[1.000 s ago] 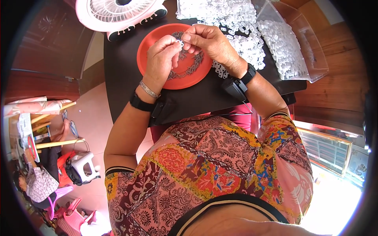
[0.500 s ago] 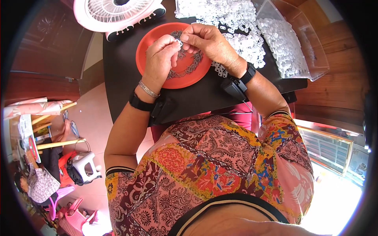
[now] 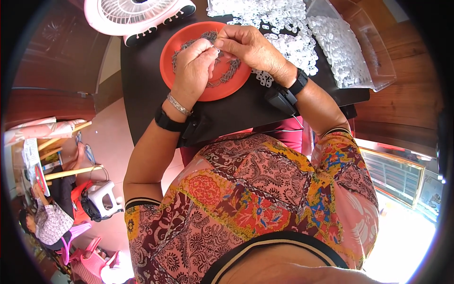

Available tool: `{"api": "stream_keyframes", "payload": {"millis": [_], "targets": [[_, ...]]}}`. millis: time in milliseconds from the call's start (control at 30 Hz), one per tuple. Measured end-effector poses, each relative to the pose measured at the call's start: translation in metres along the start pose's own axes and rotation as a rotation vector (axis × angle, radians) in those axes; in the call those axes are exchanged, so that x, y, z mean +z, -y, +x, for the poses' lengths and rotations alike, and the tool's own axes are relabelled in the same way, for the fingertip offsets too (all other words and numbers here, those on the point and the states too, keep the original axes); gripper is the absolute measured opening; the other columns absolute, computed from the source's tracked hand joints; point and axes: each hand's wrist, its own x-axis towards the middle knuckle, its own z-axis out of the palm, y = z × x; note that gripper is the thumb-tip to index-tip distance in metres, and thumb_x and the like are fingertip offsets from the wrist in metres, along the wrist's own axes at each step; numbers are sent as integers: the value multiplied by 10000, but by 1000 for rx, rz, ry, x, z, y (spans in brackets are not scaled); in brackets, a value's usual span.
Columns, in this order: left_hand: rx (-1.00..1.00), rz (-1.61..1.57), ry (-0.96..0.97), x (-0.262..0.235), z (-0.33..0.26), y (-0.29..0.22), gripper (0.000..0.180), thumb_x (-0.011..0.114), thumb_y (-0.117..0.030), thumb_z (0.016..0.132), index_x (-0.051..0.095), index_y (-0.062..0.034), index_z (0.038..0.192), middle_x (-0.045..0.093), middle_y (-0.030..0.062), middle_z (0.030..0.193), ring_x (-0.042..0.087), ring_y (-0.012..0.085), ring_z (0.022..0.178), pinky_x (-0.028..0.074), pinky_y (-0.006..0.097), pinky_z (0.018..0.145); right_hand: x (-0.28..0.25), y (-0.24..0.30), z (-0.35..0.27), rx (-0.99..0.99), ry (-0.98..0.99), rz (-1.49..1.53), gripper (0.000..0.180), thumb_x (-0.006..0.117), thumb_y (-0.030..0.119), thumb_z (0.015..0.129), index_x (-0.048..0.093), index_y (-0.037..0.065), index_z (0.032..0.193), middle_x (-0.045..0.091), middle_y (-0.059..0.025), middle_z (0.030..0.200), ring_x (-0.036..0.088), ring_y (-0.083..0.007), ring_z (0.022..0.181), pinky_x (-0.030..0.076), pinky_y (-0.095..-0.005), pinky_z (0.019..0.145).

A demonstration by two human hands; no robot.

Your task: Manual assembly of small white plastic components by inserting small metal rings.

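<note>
Over a round red-orange plastic plate (image 3: pixel 166 66), both of my hands are raised with fingertips meeting. My left hand (image 3: pixel 195 64) pinches a small white plastic piece (image 3: pixel 217 51), mostly covered by the fingers. Against that piece, my right hand (image 3: pixel 250 47) is closed in a pinch; whatever sits between its thumb and forefinger is too small to make out. Thin grey pieces (image 3: pixel 230 75) lie heaped in the plate below, their kind unclear. Beside my right wrist, loose white plastic pieces with holes (image 3: pixel 298 52) spread over the black table (image 3: pixel 227 113).
A clear plastic bin (image 3: pixel 380 61) full of white pieces stands at the right. At the far left is a pink-and-white fan (image 3: pixel 135 16). On the floor to the left are a white stool (image 3: pixel 106 199) and another person (image 3: pixel 53 220).
My fingertips have come closer together, and the white piece is more hidden between them. The table and plate sit slightly higher and further left in the view.
</note>
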Motion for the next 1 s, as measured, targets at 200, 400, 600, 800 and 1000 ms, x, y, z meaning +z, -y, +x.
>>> {"api": "stream_keyframes", "payload": {"millis": [200,400,600,800,1000], "targets": [[-72,-60,16,-2,1,-4,209,500,-151,898,527,-24,734,486,-3,596,431,55,492,340,210,455,-1,2,2,8,-19,4,172,569,173,936,627,11,925,569,19,741,504,-49,671,439,-206,627],[-101,-50,34,-10,4,1,205,501,-164,897,551,-30,750,488,-9,573,441,64,482,321,204,440,-16,5,4,-18,-95,-69,254,585,261,934,651,15,946,593,26,746,528,-55,701,447,-214,647],[-92,-98,-2,-14,3,-9,225,486,-170,894,532,-45,713,491,-1,571,425,65,481,316,200,445,-86,-13,-1,-21,-353,-885,194,616,242,826,683,84,918,671,-81,756,644,-200,692,498,-302,659],[-88,-71,-3,-12,3,-7,223,490,-172,886,531,-50,704,488,-4,563,411,60,478,314,199,444,-108,-20,-14,178,-147,-1088,177,592,276,687,619,101,684,604,-66,657,589,-260,674,439,-391,596],[-92,-68,-13,-12,5,-4,214,492,-166,883,536,-52,707,493,-4,561,419,57,474,312,198,437,-106,-37,-6,178,-120,-1205,129,604,163,650,658,71,722,644,-144,730,625,-343,730,491,-418,641]]}}
